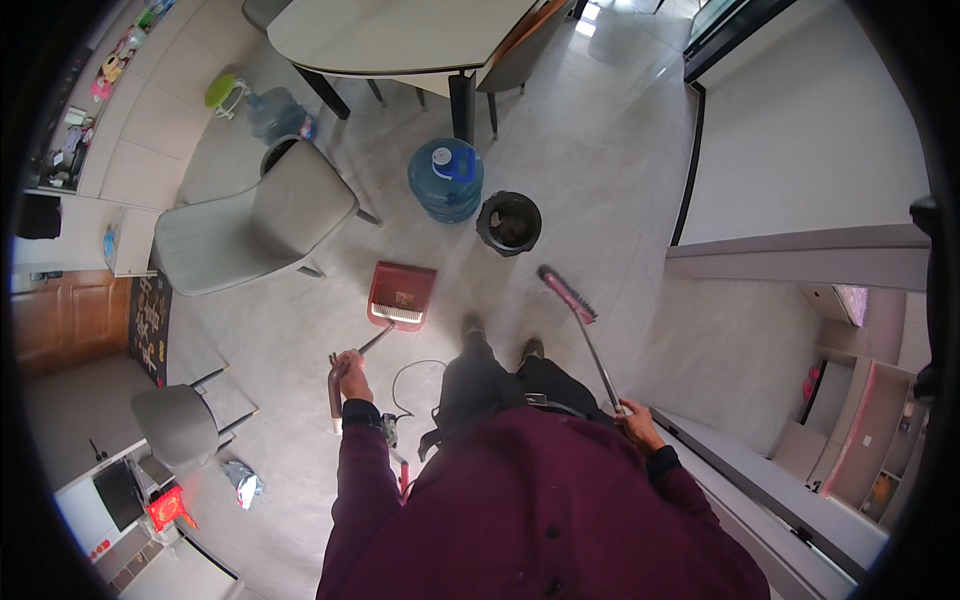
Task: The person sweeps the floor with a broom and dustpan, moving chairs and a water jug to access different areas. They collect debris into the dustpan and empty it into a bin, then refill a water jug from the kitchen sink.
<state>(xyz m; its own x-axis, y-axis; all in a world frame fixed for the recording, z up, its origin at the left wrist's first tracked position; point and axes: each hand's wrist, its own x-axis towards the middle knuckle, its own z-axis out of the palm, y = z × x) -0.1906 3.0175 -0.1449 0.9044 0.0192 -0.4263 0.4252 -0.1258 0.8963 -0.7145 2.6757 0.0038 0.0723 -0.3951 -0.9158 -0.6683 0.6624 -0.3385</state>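
My left hand (352, 375) is closed around the brown handle of a long-handled dustpan (402, 289). Its red pan rests on the grey tiled floor, ahead and to the left of my feet, with a pale comb-like strip along its near edge. In my right hand (637, 425) is the metal handle of a broom (568, 294), whose pink head with dark bristles points forward, ahead and right of my shoes. A black waste bin (510, 223), with some litter inside, stands between the two heads and farther forward.
Beside the bin is a large blue water bottle (446, 180), near a table (375, 37). A grey chair (255, 225) stands at the left, another chair (176, 425) lower left. A silvery bag (244, 482) lies on the floor. A white wall (810, 142) rises at the right.
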